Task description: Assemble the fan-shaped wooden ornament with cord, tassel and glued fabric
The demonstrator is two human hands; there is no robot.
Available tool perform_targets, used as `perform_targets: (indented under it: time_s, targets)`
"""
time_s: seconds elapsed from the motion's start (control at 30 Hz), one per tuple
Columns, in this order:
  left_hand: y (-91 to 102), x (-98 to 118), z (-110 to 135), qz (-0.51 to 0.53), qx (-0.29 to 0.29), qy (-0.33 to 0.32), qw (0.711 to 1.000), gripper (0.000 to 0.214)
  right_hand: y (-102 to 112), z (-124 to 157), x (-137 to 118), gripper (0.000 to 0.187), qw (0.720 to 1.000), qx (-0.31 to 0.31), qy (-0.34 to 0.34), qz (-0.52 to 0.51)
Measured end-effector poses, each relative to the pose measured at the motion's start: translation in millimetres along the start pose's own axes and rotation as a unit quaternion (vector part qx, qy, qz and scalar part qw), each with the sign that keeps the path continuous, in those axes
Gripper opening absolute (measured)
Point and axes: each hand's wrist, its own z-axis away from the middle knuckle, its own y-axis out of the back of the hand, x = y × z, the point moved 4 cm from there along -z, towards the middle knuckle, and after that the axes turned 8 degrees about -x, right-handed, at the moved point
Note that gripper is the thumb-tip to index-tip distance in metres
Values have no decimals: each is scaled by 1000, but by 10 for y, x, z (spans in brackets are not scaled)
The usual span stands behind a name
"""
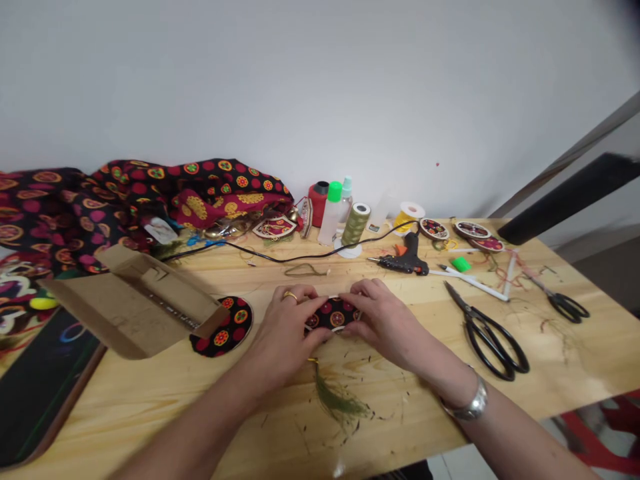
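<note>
Between both hands lies a dark patterned fabric piece (336, 312) with round motifs and a pale edge. My left hand (287, 320) grips its left end, thumb below and fingers above. At its right end, the fingers and thumb of my right hand (383, 320) close on it the same way. Much of both ends is hidden by the fingers. Just below, a green thread tassel (337, 397) with a yellow band lies on the wooden table (200, 420), among dark thread scraps. Whether the tassel is joined to the piece I cannot tell.
Left are an open cardboard box (135, 313), a round fabric piece (225, 327) and bunched patterned cloth (200, 187). Behind stand bottles (331, 217) and a green thread spool (356, 225). A corded glue gun (407, 257) and large black scissors (487, 333) lie right.
</note>
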Motion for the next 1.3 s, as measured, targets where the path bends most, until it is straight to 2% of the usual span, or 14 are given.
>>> perform_targets:
  time_s: [0.33, 0.57, 0.73, 0.87, 0.93, 1.1, 1.2, 1.3]
  targets:
    - [7, -7, 2, 0, 0, 1, 1000, 37, 6, 19, -11, 37, 1000, 12, 4, 2]
    - [11, -4, 2, 10, -11, -7, 1000, 36, 28, 32, 26, 33, 999, 29, 8, -46]
    - [31, -10, -12, 20, -12, 11, 1000, 33, 84, 63, 163, 29, 995, 65, -32, -63]
    - [94, -42, -13, 40, 11, 41, 998, 36, 80, 94, 216, 29, 995, 61, -58, -57]
    - [108, -47, -2, 42, 13, 40, 998, 42, 76, 107, 191, 35, 995, 52, -57, -58]
    - [55, 9, 38, 5, -26, 29, 999, 81, 53, 118, 66, 60, 998, 11, -61, -20]
    - [29, 58, 57, -30, -42, 33, 998, 83, 34, 118, 1, 68, 998, -1, -64, 20]
    - [18, 83, 64, -54, -47, 36, 997, 81, 21, 118, -41, 66, 998, -2, -58, 39]
